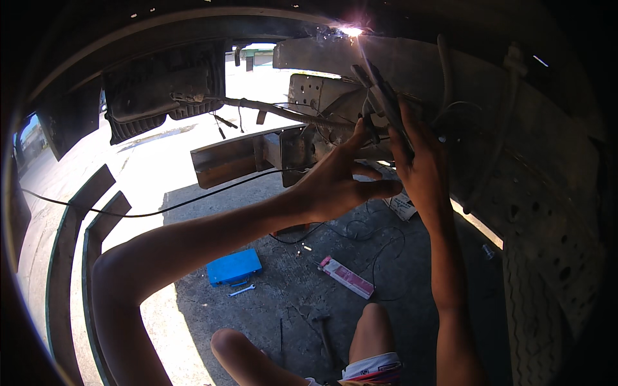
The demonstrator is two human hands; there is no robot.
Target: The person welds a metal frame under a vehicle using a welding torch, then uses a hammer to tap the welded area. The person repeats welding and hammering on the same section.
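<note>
Overhead, my right hand (425, 168) is closed around a dark welding electrode holder (385, 101). A thin electrode (363, 53) rises from its jaws. At the tip a bright welding arc (351, 31) burns with sparks against the lower edge of a dark metal beam (270, 32). My left hand (331, 186) is just left of the holder, its fingers apart. One fingertip is raised close to the holder's underside; whether it touches cannot be seen. Behind that hand runs a ribbed conduit (290, 114) beside metal brackets.
On the concrete below lie a blue case (235, 266), a wrench (242, 291), a pink-and-white electrode box (346, 277) and a hammer (325, 338). A black cable (193, 204) crosses at left. Steel rails (71, 251) stand left; a perforated frame plate (541, 212) and a tire (531, 309) are right.
</note>
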